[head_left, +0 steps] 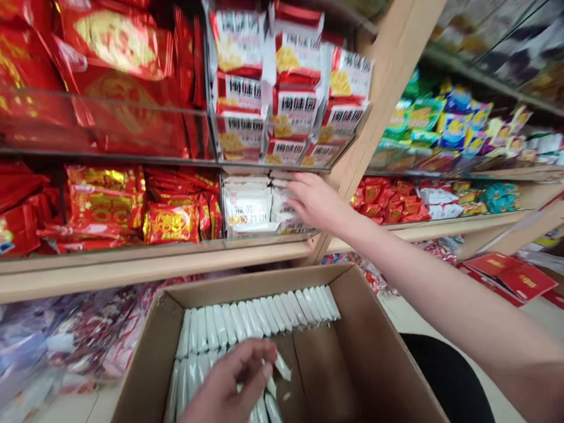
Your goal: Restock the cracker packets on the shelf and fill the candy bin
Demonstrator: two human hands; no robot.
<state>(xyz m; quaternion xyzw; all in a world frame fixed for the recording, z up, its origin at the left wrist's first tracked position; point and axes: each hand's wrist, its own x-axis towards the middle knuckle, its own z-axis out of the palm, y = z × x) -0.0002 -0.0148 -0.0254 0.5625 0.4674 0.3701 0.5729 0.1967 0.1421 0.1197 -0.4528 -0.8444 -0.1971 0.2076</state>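
Note:
My right hand [311, 202] reaches into a low shelf compartment. Its fingers and thumb close over white snack packets [249, 202] with dark print, stacked behind the clear front strip; the fingertips are partly hidden among them. Below, my left hand [240, 376] is curled inside an open cardboard box [374, 346], thumb and fingers drawn together at a small white packet [282, 365] that sticks out past the fingertips. Rows of upright white packets [259, 314] fill the box's far and left parts, and bare cardboard shows on the right.
Above the compartment stand red-and-white snack packets [291, 111] behind clear plastic. Red and gold bags [106, 200] lie to the left. A wooden post [383, 88] divides the shelves. Wrapped sweets [83, 335] sit lower left; red cartons [511, 273] lie at right.

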